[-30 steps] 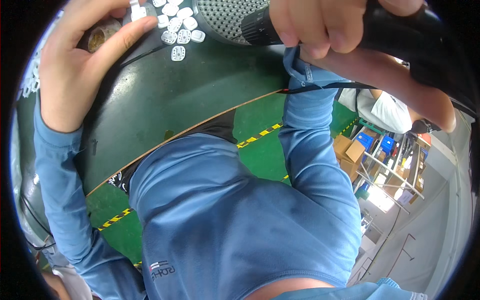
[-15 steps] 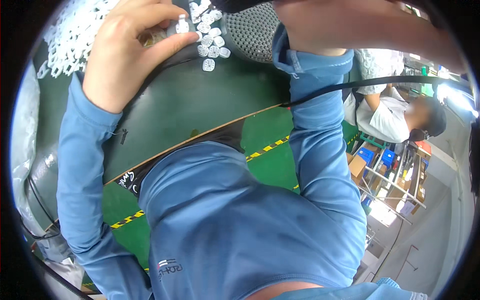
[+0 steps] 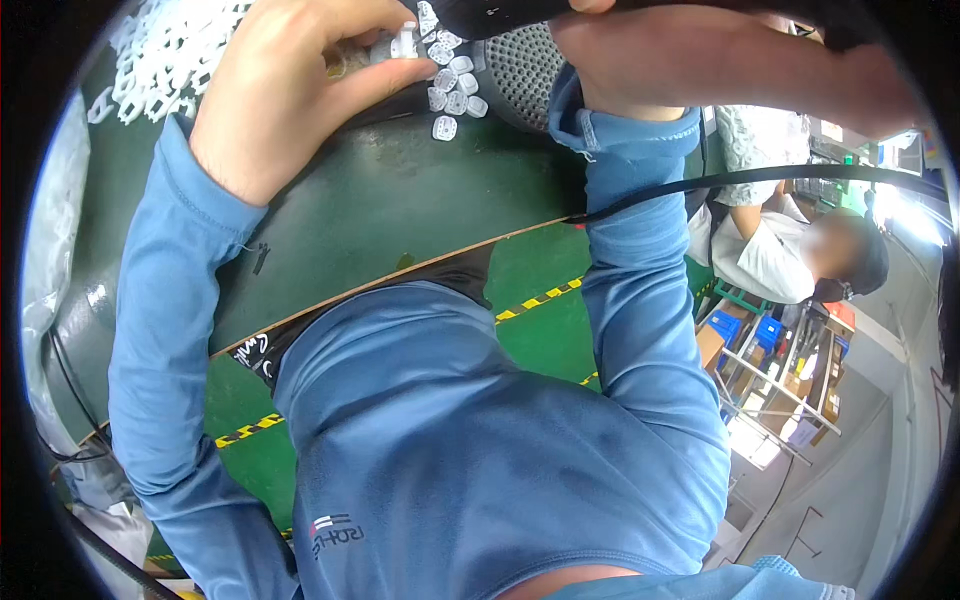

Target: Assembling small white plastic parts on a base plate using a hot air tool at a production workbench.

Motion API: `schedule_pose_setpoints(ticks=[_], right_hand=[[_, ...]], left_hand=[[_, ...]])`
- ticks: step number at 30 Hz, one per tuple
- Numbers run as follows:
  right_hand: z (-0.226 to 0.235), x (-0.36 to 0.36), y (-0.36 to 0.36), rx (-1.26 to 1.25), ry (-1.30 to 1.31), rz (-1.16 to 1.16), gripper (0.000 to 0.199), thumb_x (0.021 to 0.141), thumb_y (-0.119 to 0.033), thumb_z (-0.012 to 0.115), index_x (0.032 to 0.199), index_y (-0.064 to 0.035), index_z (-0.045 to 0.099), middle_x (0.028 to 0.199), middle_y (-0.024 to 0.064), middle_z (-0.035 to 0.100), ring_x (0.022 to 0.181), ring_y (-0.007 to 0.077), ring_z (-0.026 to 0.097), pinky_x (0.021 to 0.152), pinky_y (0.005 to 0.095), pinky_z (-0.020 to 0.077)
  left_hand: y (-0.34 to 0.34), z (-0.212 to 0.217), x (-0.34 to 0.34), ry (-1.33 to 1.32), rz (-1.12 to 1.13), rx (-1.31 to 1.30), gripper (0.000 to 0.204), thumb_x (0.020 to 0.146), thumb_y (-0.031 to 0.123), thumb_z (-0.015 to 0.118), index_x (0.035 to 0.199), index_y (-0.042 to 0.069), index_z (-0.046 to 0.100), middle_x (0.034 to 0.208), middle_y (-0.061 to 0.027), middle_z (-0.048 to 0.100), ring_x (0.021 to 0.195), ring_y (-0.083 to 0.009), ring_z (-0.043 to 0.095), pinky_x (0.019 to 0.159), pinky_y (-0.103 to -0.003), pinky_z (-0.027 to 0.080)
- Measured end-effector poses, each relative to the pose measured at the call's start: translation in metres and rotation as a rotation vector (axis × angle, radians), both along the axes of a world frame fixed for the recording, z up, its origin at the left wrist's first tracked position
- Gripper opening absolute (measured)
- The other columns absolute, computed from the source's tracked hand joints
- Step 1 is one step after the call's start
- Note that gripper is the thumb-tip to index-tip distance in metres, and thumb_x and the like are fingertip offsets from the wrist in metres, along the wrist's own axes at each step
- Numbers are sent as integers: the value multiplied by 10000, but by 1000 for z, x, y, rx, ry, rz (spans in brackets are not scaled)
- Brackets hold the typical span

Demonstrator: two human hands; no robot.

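My left hand [image 3: 290,95] reaches over the green tabletop with thumb and forefinger closed on a small white plastic part [image 3: 405,42]. Beside those fingertips lies a loose cluster of small whitish, translucent square plastic pieces [image 3: 456,100]. My right hand [image 3: 720,62], at the upper right, is closed round a dark, black object [image 3: 510,16] whose kind I cannot make out; the top of the picture cuts it off. Just below that object is a grey round surface with rows of holes [image 3: 520,75].
A heap of white plastic frames [image 3: 165,60] covers the table's far left. Clear plastic sheeting [image 3: 55,230] hangs at the left edge. A black cable [image 3: 760,180] crosses my right forearm. Another person [image 3: 760,255] sits at the right, near shelving with blue bins [image 3: 768,332].
My left hand and the white part have shifted slightly right and up in the picture, as have the loose pieces. My right hand stays closed round the black object.
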State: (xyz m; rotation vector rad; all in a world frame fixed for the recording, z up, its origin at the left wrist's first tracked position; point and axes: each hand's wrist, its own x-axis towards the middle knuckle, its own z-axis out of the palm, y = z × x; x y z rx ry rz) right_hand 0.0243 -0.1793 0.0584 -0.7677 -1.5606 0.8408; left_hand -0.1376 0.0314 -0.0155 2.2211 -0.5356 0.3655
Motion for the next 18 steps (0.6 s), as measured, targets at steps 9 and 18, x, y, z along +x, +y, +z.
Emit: schedule_pose_setpoints(ticks=[9,18], right_hand=[[-6,-4,11,-3,-1,34,714,941,-590,662,1357,-73,398,929,106,587,716,200,606,617,319,526],[-20,36,1,3,-10,47,723,942,-603,653,1359,-72,396,932,105,589,717,198,609,614,317,528]], left_hand=[[1,-3,-2,-25,-25,-12,283,717,70,845,954,6,704,899,-128,629,860,-325,596,797,-404,490],[5,-7,-4,-58,1,40,310,692,67,864,943,-3,695,897,-117,634,835,-311,570,766,-389,488]])
